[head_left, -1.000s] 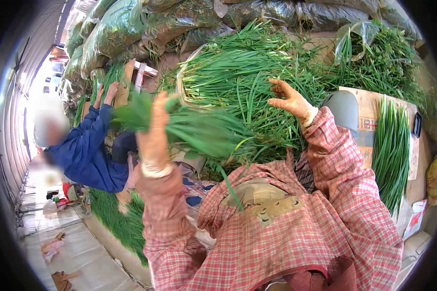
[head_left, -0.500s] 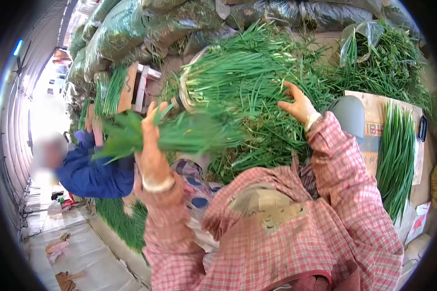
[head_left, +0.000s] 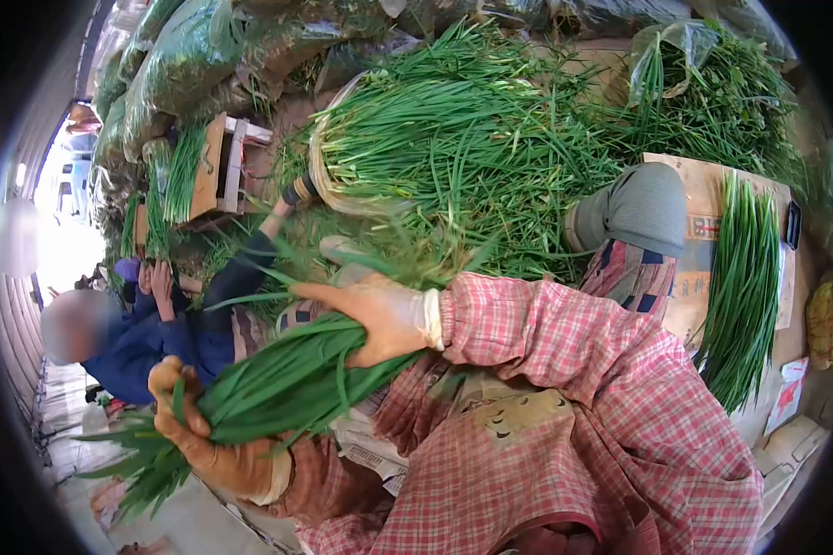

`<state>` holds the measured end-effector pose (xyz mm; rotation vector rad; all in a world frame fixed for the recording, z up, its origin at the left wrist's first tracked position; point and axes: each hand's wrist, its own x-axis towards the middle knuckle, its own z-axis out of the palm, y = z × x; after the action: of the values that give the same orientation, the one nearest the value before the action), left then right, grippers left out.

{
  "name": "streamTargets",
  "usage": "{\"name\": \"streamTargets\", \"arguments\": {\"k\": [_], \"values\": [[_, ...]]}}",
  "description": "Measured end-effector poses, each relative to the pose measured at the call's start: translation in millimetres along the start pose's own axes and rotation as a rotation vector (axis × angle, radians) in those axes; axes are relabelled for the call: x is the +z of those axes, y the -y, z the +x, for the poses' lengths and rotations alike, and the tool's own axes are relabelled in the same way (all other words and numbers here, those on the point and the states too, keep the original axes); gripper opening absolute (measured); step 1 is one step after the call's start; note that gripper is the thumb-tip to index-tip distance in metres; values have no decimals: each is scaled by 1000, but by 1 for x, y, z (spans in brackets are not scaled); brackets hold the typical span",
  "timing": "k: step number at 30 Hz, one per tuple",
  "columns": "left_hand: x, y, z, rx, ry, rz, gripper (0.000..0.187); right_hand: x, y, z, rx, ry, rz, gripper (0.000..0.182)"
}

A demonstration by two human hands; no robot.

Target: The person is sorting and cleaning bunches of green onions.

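Observation:
A bundle of long green leafy stalks (head_left: 273,379) lies across the lower left, in front of my body. My left hand (head_left: 194,421), in an orange-tan glove, is wrapped round its left part, with leaf tips fanning out beyond. My right hand (head_left: 375,314), gloved too, rests on the bundle's right end with the fingers spread, and loose leaves stick out around it. Behind my hands a large heap of green stalks (head_left: 453,139) spreads out, its pale ends inside a whitish band at the left.
Another bundle (head_left: 742,287) lies on cardboard (head_left: 690,277) at the right. Filled plastic bags (head_left: 190,69) line the back. A wooden box (head_left: 215,171) stands at the back left. A co-worker in blue (head_left: 176,347) sits at the left.
My left hand has moved down and left with the bundle. My right hand has come from the heap across to the bundle. The view has shifted slightly.

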<state>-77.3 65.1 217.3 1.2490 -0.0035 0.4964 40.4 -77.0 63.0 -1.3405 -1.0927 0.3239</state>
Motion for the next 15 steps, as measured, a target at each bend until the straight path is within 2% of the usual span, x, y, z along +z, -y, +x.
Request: {"name": "streamTargets", "arguments": {"k": [1, 3, 5, 7, 10, 11, 12, 14, 15], "values": [[-1, -1, -7, 98, -179, 160, 40, 7, -14, -13, 174, 136, -95, 83], [3, 1, -21, 293, -533, 475, 42, 34, -44, -37, 283, 194, -223, 82], [-17, -4, -36, 269, -561, 423, 43, 48, -53, -53, 273, 118, -266, 81], [-24, -7, -44, 297, -652, 434, 43, 46, -48, -58, 392, 252, -189, 79], [-42, 4, -47, 462, -378, 769, 31, 40, -54, -71, 477, 446, 26, 79], [-50, -7, -41, 323, -287, 445, 20, 37, -57, -78, 493, 503, 121, 79], [-58, -17, -34, 179, -251, 121, 20, 17, -66, -81, 499, 569, 429, 68], [-67, -35, -34, 114, -115, 16, 25, -35, -78, -81, 684, 213, 821, 46], [-71, -40, -36, 85, -49, -37, 29, -49, -110, -80, 644, 29, 431, 34]]}}
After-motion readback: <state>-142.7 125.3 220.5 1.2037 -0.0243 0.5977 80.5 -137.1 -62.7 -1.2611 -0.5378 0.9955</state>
